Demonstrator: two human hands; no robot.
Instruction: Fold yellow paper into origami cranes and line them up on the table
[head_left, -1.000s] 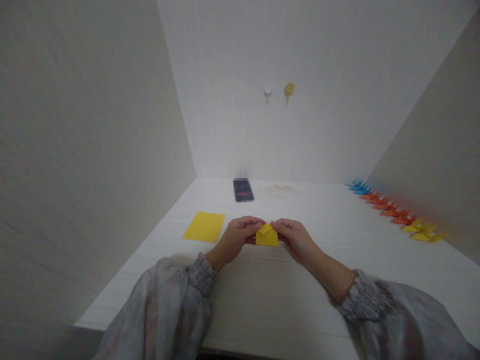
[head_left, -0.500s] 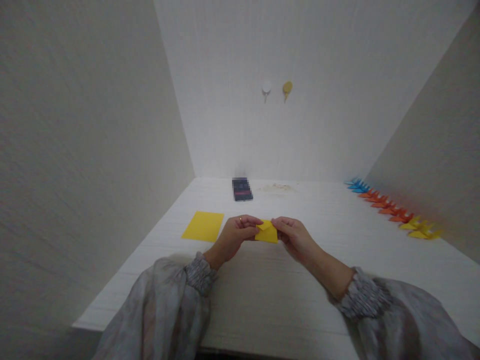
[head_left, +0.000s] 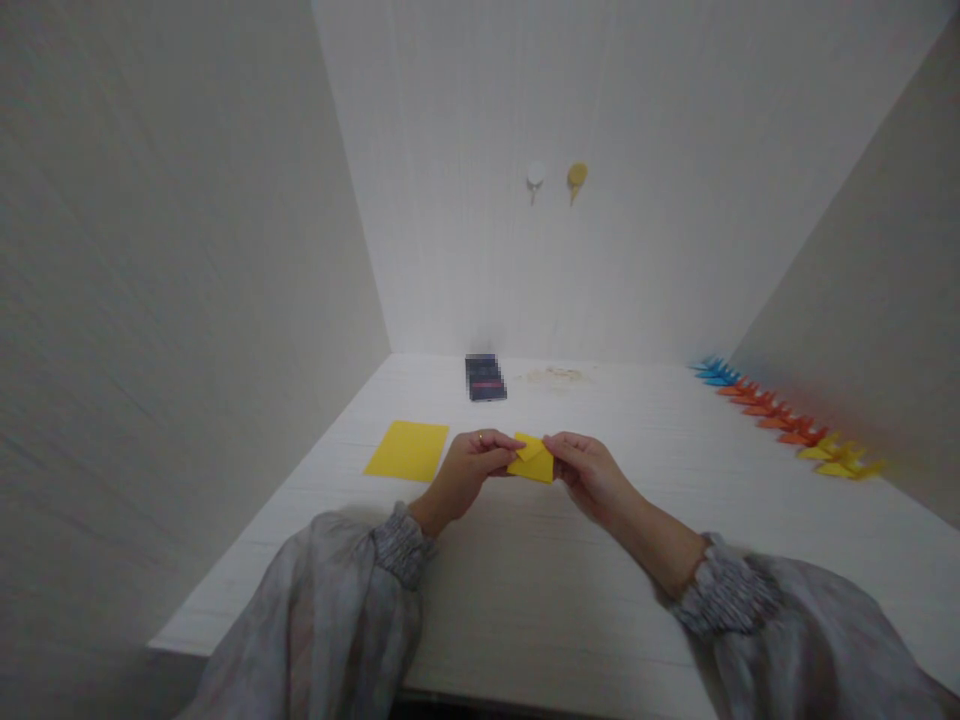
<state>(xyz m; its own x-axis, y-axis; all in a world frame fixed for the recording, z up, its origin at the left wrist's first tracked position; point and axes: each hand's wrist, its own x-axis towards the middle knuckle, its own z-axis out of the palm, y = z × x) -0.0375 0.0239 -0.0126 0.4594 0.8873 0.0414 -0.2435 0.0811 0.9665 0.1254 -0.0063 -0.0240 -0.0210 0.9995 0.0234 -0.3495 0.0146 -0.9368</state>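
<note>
A small folded yellow paper [head_left: 532, 461] is held just above the white table [head_left: 525, 580], between both hands. My left hand [head_left: 469, 470] pinches its left edge, fingers closed, a ring on one finger. On the paper's right edge my right hand [head_left: 589, 472] is closed in a pinch too. A triangular flap shows on the top of the paper. Both forearms wear loose grey sleeves.
A flat yellow sheet [head_left: 407, 450] lies left of my hands. A dark blurred object [head_left: 485, 377] stands at the back. Along the right wall runs a row of folded paper pieces: blue [head_left: 712, 372], orange [head_left: 772, 415], yellow [head_left: 840, 458]. Two round hooks [head_left: 556, 177] are on the back wall.
The folded paper has tilted slightly and risen a little between my hands; the pinches stay on both edges. Nothing else moved.
</note>
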